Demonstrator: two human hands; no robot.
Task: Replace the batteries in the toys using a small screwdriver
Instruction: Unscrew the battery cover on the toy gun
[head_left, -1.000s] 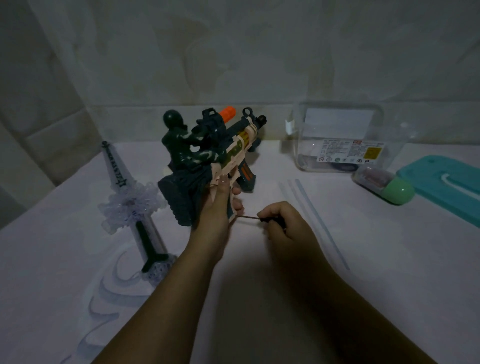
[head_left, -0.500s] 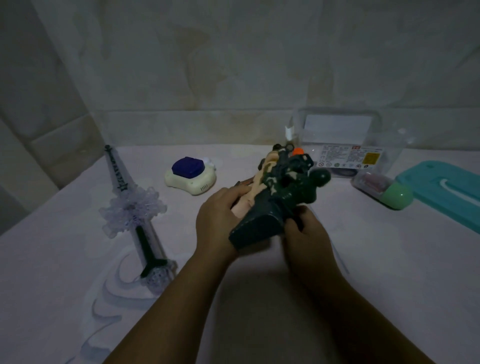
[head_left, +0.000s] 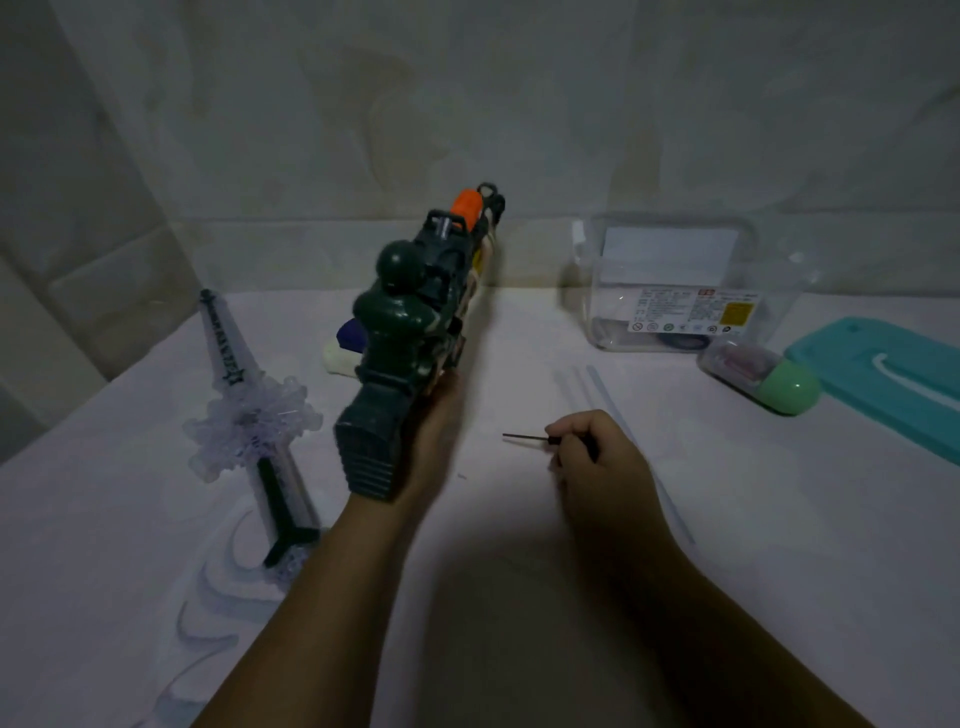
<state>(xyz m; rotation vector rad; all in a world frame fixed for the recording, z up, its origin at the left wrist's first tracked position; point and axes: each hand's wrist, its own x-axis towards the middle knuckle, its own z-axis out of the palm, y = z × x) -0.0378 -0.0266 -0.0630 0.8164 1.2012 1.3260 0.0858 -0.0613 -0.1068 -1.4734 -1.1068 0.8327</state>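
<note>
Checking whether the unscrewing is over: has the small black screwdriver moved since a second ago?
Yes. The small black screwdriver, gripped by the right hand, has drawn rightward off the dark green plastic toy gun, toward the pale straws lying still.

A pale, faintly marbled back wall (head_left: 571, 104) rises behind the white tabletop (head_left: 779, 519) (swirled lines mark its near left part); a tiled side wall (head_left: 78, 260) closes the left. The light is dim.
</note>
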